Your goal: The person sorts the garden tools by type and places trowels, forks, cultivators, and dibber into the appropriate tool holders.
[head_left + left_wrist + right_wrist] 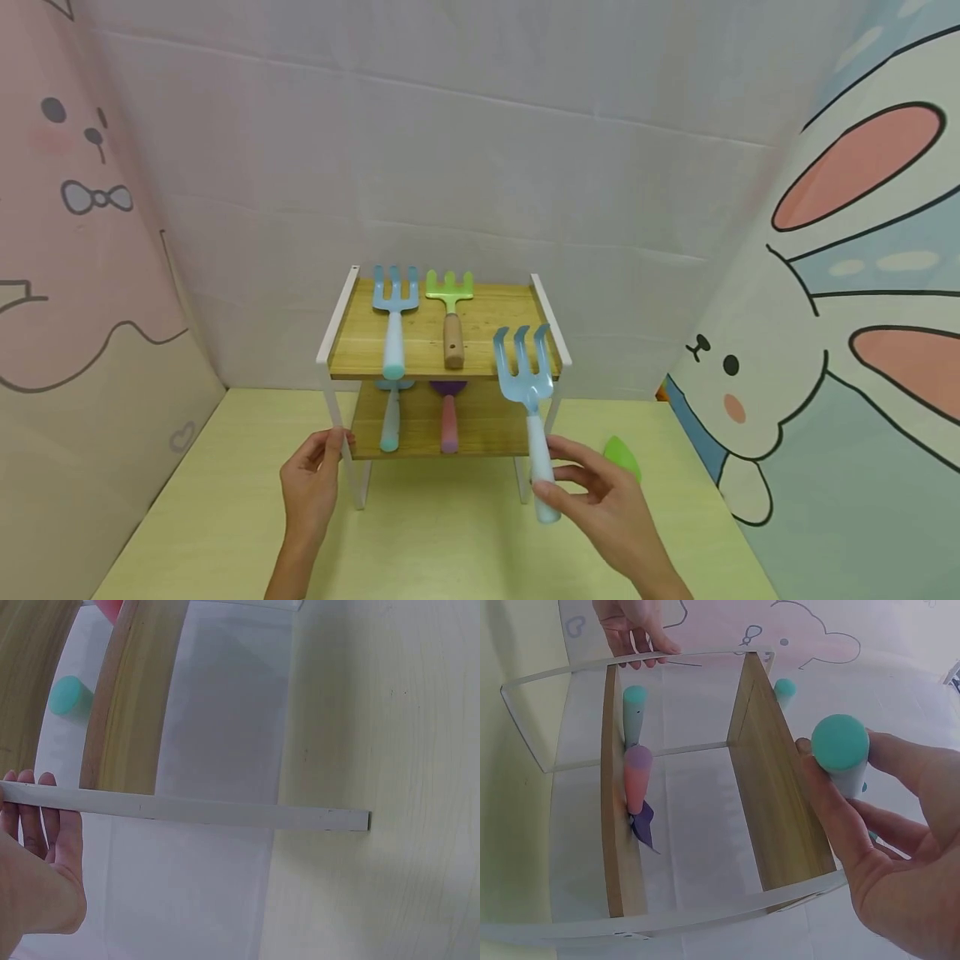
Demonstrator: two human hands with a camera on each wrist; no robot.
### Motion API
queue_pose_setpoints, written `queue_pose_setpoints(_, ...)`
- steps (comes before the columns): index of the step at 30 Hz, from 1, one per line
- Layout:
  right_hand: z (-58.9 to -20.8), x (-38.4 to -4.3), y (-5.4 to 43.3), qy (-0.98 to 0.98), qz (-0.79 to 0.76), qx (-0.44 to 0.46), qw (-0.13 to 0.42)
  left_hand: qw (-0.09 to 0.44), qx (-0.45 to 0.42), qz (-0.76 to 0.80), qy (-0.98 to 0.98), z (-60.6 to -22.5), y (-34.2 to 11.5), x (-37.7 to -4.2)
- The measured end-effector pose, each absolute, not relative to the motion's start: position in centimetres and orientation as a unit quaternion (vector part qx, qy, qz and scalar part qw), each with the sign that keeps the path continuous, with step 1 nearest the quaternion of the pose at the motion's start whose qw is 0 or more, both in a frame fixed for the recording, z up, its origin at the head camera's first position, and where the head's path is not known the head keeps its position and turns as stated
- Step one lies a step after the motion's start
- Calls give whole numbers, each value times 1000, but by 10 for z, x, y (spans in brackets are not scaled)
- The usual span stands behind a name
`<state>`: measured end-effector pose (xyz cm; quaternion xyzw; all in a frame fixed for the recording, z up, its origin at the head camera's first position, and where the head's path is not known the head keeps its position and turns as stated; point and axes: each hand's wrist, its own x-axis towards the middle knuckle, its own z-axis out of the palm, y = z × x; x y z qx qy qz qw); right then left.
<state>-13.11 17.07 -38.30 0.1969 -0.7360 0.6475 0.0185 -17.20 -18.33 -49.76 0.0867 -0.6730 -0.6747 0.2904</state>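
My right hand [600, 500] pinches the pale handle of a light-blue three-pronged garden fork [528, 392] between thumb and fingers. It is held prongs up in front of the right side of a two-tier wooden shelf [491, 321]. In the right wrist view, the handle's teal end [840, 742] faces the camera. My left hand [313, 475] grips the white left front post [202, 810] of the shelf. On the top tier lie another blue garden fork [393, 321] and a green fork with a wooden handle [452, 333].
The lower tier carries a tool with a pale, teal-ended handle [391, 425] and a pink-handled tool [448, 425] with a purple head. A green leaf-shaped piece [622, 458] lies on the pale table [435, 533] at right. Cartoon-printed sheets surround the table.
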Motion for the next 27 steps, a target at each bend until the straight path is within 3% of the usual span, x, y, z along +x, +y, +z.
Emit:
queue_pose_setpoints(7,-369,-141,167,-748,636,192,21,288,91,-675,-673,-495,-182,-171)
queue_pose_setpoints(17,-346,-154,164,-763,633,128,-46,285,91,-676,-673,-497,-183,-171)
queue_pose_setpoints(27,-327,-170,159,-783,613,98,-34,291,88,-675,-672,-496,-182,-172)
